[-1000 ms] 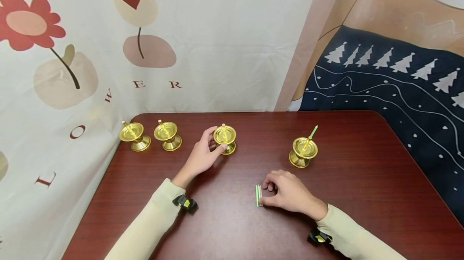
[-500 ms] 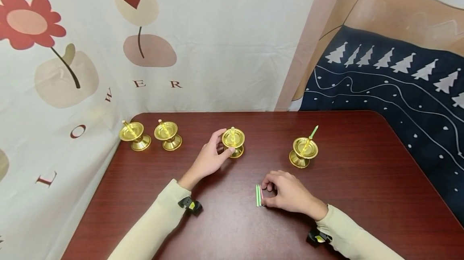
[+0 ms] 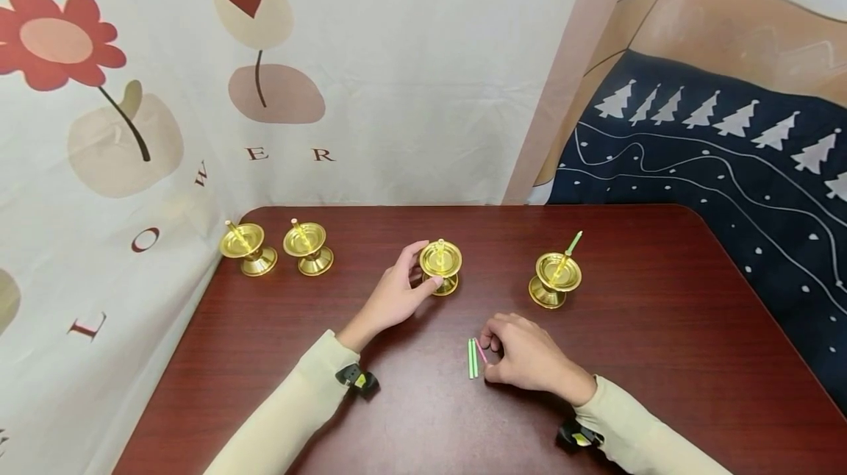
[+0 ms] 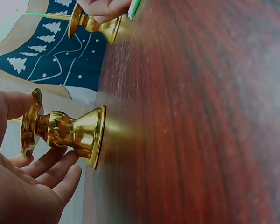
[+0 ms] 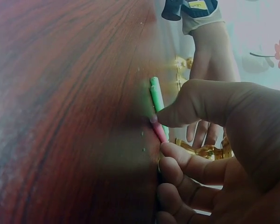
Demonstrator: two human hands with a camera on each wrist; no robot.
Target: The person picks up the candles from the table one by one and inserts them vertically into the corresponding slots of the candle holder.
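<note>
My left hand [image 3: 395, 293] holds a brass candle holder [image 3: 448, 271] by its upper dish, thumb in front and fingers behind. In the left wrist view its flared foot [image 4: 91, 137] faces the table, with the fingertips alongside the stem. At the table's middle, my right hand [image 3: 532, 356] has thumb and index finger bent around a thin pink candle [image 3: 481, 351], a fingertip near each end. That candle lies slanted, its near end apart from two green candles [image 3: 471, 359]. In the right wrist view the pink candle [image 5: 158, 130] shows between thumb and index finger.
Two more brass holders [image 3: 242, 242] [image 3: 306, 241], each with a short upright tube, stand at the back left. Right of centre stands another holder [image 3: 558, 273] with a green candle [image 3: 574, 243] in it. Printed cloth [image 3: 410, 93] hangs behind the dark red table [image 3: 635, 298].
My left hand has brought the brass holder rightward and slightly nearer. The pink candle has swung away from the green ones, its near end toward my right thumb.
</note>
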